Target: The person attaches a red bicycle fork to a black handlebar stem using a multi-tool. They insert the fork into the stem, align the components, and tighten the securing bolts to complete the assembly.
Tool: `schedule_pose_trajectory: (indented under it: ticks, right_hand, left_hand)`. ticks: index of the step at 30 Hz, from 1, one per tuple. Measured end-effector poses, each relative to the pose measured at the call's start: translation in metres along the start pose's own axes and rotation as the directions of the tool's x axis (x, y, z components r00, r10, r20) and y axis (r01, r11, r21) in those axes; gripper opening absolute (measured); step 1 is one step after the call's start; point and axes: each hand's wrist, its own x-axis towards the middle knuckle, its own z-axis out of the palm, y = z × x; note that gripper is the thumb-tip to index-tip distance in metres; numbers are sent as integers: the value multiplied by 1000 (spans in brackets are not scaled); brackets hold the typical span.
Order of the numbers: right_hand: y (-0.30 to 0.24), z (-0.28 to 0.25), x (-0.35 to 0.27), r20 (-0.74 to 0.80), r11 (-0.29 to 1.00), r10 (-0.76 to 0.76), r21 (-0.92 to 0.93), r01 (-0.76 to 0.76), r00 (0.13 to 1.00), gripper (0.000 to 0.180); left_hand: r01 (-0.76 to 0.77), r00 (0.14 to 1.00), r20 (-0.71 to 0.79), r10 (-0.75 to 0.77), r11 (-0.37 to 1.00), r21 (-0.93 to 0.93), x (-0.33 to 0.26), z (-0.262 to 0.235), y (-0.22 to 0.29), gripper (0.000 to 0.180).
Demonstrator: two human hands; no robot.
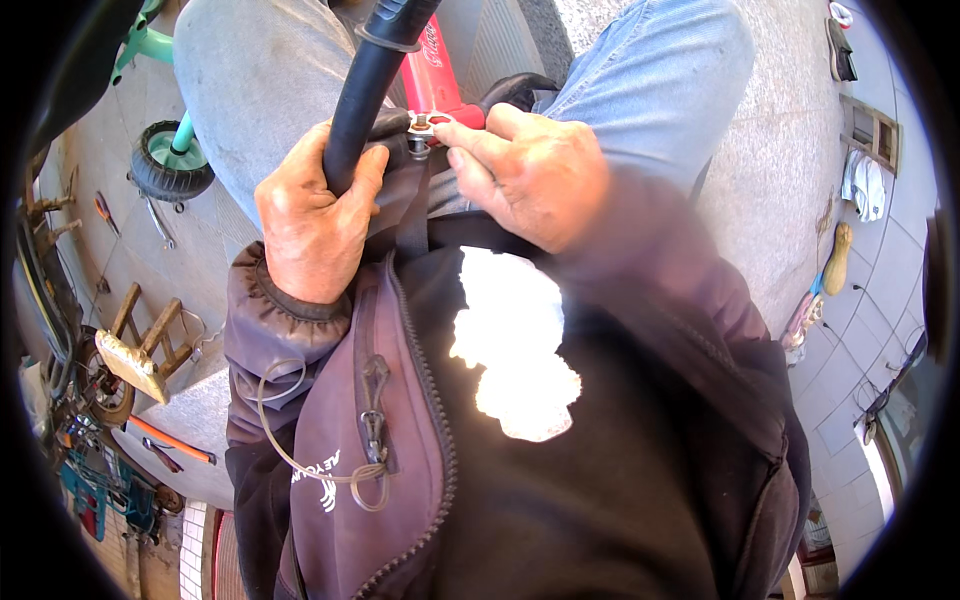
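We count two hands at work, one black tube, one red frame and one small metal nut-and-bolt fitting. Our left hand [312,228] is wrapped around the black tube [368,85], fingers curled shut on its far side and the thumb closing from the near side, so the tube rises out of the top of the fist and slants up toward the upper edge of the view. Our right hand [528,172] lies just beside it, its fingers pressed together and stretched left, the fingertips [448,130] touching the metal fitting [421,127]; whether they actually pinch it we cannot tell, since the fingers cover part of it. That fitting sits at the lower end of the red frame [432,75], between the two hands and just right of the tube, with the right fingertips against its right side.

Both hands rest over our lap, on a knee in blue jeans [650,70], above a purple jacket [360,440] with one zipper pull and one looped cord. On the pavement to the left we see one small black wheel [170,170] on a teal frame, and one wooden stool [150,340].
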Motion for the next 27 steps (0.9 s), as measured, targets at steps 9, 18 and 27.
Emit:
schedule_pose_trajectory:
  ticks: [9,18,27]
  right_hand:
    - [55,33,-9,145,967,119,209,-148,982,28]
    - [45,29,-3,188,638,444,621,-456,876,33]
    - [19,19,-4,8,911,178,378,-167,984,24]
  left_hand:
    - [64,998,20,-63,997,-33,5,-3,4,31]
    - [49,999,6,-49,998,40,3,-1,3,30]
    - [53,999,1,-53,999,13,3,-1,5,31]
